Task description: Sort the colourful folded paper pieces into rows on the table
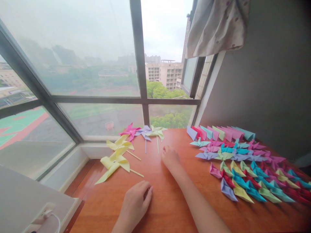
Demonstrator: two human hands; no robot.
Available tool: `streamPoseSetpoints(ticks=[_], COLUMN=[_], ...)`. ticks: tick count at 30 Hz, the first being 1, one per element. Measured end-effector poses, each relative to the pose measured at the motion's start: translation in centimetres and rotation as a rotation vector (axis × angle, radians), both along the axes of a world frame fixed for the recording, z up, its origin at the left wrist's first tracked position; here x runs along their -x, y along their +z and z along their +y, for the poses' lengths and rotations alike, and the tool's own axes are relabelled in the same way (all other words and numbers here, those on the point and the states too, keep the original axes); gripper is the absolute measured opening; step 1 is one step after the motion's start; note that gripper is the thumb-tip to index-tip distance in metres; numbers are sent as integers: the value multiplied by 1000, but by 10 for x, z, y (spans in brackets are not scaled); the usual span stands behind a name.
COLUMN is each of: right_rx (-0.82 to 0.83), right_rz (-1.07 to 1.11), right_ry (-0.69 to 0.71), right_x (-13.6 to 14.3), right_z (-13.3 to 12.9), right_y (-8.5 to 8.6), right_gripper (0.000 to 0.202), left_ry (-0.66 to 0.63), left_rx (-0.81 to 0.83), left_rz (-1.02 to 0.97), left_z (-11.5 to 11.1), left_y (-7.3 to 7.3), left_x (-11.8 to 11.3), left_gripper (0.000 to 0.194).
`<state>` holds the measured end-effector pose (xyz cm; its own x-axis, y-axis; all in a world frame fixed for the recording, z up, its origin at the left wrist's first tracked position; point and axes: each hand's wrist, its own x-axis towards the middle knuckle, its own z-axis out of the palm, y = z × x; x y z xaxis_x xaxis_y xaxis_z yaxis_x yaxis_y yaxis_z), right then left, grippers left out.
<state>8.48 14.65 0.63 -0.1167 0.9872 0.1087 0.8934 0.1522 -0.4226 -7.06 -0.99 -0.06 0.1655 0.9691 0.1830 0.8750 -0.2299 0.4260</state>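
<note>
A wooden counter (165,213) beside a tall window (97,48)

Two bare hands rest palm-down over the counter. The left hand (136,202) lies near the front, its fingers loosely curled and the thumb close beside them. The right hand (170,157) reaches farther in, its fingers bent under. I cannot tell whether either hand has hold of anything, as the palms are hidden.

Ahead and to the left lie five paper pinwheels on sticks. Nearest the right hand is a pale green pinwheel (156,131), its stick ending just beside the fingers. Next to it are a lavender pinwheel (144,132) and a magenta pinwheel (130,130). Two yellow ones come closer: a rear yellow pinwheel (121,142) that partly hides the magenta stick, and a front yellow pinwheel (114,163) overlapping the rear one.

The right forearm lies between the pinwheels and the packed rows filling the counter's right side: colourful paper boats (241,193) in front, paper cranes (224,155) behind, then upright folded papers (216,132) at the back.

A grey wall (269,74) closes off the right; a spotted curtain (216,29) hangs across the window's upper corner. Outside stand pale buildings (170,72) and green trees (162,90). At lower left, a white plug (48,213) sits in a socket.
</note>
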Motion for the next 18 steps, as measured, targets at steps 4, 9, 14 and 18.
streamPoseSetpoints(ticks=[4,9,14,18], right_rx=[4,-8,-36,-78], right_rz=[-11,42,172,328], right_ry=[-4,-16,-34,-19], right_x=[-25,-54,-75,-83], right_z=[-18,-44,-58,-60], right_y=[-6,-11,-12,-16], right_gripper=[15,15,16,19], left_ry=[5,-6,-71,-97], left_rx=[2,4,6,-16], left_rz=[17,37,-32,-91], left_z=[1,6,26,49], left_y=[-1,1,15,28], left_x=[0,-7,-35,-65], left_gripper=[24,24,17,17])
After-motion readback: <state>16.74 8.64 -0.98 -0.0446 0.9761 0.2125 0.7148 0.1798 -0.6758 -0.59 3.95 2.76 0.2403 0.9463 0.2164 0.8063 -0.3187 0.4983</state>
